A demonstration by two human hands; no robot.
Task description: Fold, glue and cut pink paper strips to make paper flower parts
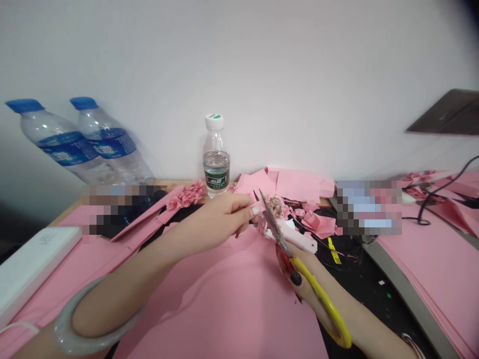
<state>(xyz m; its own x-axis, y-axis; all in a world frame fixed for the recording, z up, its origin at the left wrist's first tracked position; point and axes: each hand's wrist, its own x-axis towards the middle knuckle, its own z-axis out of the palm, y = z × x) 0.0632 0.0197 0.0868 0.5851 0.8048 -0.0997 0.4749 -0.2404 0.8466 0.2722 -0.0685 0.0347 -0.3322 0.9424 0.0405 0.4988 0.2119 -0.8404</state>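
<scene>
My left hand (234,212) is closed, pinching a small strip of pink paper (257,206) between thumb and fingertips. My right hand (299,271) grips a pair of scissors with a yellow handle (324,299); some red shows by the pivot. The blades point up and away from me, slightly apart, and their tips are beside the paper strip. Under both hands lies a large sheet of pink paper (243,304). Just past the scissors is a pale flat piece with a round hole (299,239), among pink paper scraps (318,223).
A small water bottle (217,169) stands against the wall. Two big blue-capped bottles (108,142) lean at the left, above a white box-shaped device (39,269). Pink paper flowers (183,196) lie left of the small bottle. Dark cables (422,214) and more pink paper (430,279) are at right.
</scene>
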